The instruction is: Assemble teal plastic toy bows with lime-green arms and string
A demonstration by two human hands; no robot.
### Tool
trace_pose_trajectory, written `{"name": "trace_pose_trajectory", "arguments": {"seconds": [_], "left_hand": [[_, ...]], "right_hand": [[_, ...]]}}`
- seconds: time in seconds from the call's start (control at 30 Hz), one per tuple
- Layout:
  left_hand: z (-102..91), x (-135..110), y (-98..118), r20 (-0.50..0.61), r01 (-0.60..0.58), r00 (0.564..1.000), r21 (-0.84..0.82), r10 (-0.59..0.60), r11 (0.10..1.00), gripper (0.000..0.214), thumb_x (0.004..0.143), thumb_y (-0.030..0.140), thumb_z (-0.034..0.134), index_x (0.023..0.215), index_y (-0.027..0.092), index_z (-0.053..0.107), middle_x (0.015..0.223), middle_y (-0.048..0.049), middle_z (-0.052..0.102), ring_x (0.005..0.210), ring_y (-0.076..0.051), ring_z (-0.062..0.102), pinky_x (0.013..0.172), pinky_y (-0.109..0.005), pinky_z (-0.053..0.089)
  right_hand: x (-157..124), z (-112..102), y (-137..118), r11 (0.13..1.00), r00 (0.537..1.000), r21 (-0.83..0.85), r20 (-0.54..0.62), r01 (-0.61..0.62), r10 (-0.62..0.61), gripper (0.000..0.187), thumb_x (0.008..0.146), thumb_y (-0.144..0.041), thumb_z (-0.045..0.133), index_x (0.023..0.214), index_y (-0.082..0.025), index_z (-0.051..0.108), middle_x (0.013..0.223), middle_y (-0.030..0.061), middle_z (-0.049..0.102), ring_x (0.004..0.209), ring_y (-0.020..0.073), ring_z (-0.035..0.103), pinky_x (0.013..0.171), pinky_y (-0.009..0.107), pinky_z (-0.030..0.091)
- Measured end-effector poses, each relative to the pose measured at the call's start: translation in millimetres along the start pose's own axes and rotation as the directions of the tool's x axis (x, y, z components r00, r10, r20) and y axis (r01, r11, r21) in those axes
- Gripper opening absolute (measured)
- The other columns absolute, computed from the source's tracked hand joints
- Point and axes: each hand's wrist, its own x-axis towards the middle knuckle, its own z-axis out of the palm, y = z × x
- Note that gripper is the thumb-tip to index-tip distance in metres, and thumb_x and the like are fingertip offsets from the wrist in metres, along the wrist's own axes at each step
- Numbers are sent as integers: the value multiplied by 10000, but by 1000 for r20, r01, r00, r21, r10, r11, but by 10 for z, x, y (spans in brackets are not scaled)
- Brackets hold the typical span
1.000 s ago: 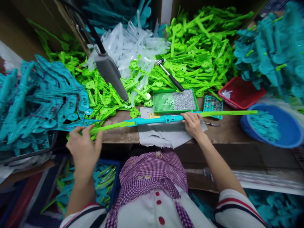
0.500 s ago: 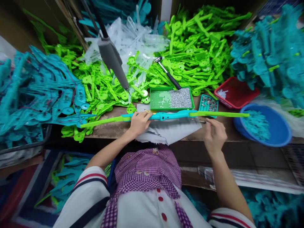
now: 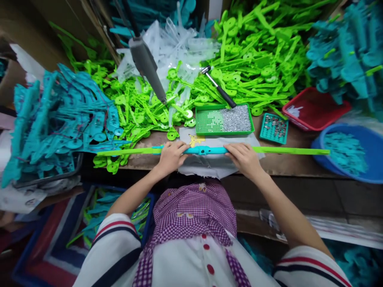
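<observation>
A long plastic bar (image 3: 209,150), turquoise in the middle with lime-green arms at both ends, looks like a toy bow and lies level across the front of the bench. My left hand (image 3: 172,157) is closed round it left of the middle joint. On the other side of that joint, my right hand (image 3: 245,158) grips the same piece with its fingers over the top. Under the bar lies a pale cloth (image 3: 206,167) with a yellow cartoon figure, partly covered. Just beyond is a green tray (image 3: 206,123) of small silvery metal parts.
Behind the tray are heaped lime-green plastic arms (image 3: 257,59), a hammer (image 3: 220,88) and a hanging grey power screwdriver (image 3: 147,65). Stacked turquoise parts (image 3: 68,115) stand left. To the right are a small teal tray (image 3: 273,128), a red basket (image 3: 314,107) and a blue basin (image 3: 375,159).
My right hand has moved left and taken hold of the bar; the thin metal tool by its fingers no longer shows. The bar has turned slightly, and the view has shifted left.
</observation>
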Motion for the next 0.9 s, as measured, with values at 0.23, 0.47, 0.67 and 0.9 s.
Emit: {"name": "trace_pose_trajectory", "arguments": {"seconds": [0.23, 0.47, 0.67, 0.9], "left_hand": [[-97, 459, 558, -50, -164, 985, 69, 168, 984, 481, 970, 442, 586, 1351, 149, 569, 1350, -182, 637, 1223, -303, 591, 1077, -476, 325], [63, 1024, 805, 108, -276, 958, 92, 266, 957, 300, 1010, 316, 497, 997, 100, 705, 936, -132, 735, 833, -224, 659, 941, -414, 354], [-233, 1409, 577, 341, -182, 914, -143, 221, 973, 358, 991, 392, 490, 890, 148, 732, 836, -93, 721, 771, -213, 626, 867, -409, 397], [-315, 1729, 236, 651, 161, 672, -595, 354, 788, 443, 963, 488, 479, 795, 195, 765, 648, -62, 661, 593, -163, 568, 601, -328, 453]], "right_hand": [[60, 135, 115, 1000, 998, -10, 56, -2, 3, 310, 1043, -335, 434, 1184, -160, 647, 1042, 112, 736, 910, 215, 624, 829, 346, 391], [239, 185, 270, 994, 998, -109, 55, -19, 25, 339, 1053, -351, 408, 1150, -143, 658, 967, 92, 729, 870, 202, 603, 877, 354, 357], [330, -101, 325, 997, 998, -51, -42, -52, 49, 315, 1038, -321, 452, 1254, -182, 634, 1026, 77, 750, 912, 194, 648, 964, 371, 373], [-40, -488, -50, 957, 967, -289, -242, 6, -79, 400, 941, -297, 658, 1333, -257, 585, 1264, 84, 710, 1242, 269, 626, 1043, 425, 356]]}}
